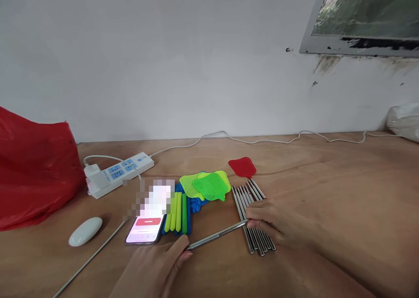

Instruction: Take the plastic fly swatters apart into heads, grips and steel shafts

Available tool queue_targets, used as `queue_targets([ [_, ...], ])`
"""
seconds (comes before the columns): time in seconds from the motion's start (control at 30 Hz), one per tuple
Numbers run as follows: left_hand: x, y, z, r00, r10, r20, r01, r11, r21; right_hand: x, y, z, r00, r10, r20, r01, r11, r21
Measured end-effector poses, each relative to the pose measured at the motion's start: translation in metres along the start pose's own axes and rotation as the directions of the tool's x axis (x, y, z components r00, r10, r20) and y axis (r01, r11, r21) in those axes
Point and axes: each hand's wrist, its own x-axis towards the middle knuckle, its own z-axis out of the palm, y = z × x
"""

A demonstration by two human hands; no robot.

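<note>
A slim metal rod is stretched between my two hands. My left hand pinches its near left end, and my right hand grips its right end. Under and beside my right hand lie several similar metal rods in a bundle. A red fly swatter head sits behind them. Left of the bundle, yellow and green fly swatter heads overlap on top of blue pieces. Several yellow, green and blue plastic handles lie side by side in front of these.
A lit phone lies left of the handles, partly blurred. Farther left are a white oval object, a white power strip with a plug, and a red bag. A white cable runs along the wall.
</note>
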Motion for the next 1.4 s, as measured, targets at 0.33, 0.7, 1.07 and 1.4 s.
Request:
queue_targets([
  [0.33,0.033,0.033,0.01,0.982,0.086,0.17,-0.081,0.996,-0.034,0.005,-0.023,0.025,0.998,-0.024,-0.054,0.021,0.998,-0.055],
  [0.7,0.019,0.005,0.013,0.981,0.019,0.192,-0.02,1.0,0.003,-0.024,0.001,0.025,0.992,0.065,-0.106,-0.076,0.991,-0.108],
  [1.07,0.037,0.027,0.013,0.954,0.119,0.275,-0.151,0.984,0.097,-0.008,-0.032,0.054,0.998,0.031,-0.059,-0.056,0.875,-0.481],
  [1.4,0.037,0.022,0.006,0.943,0.095,0.319,-0.14,0.983,0.118,-0.022,-0.02,0.037,0.994,0.098,-0.045,-0.107,0.944,-0.313],
])
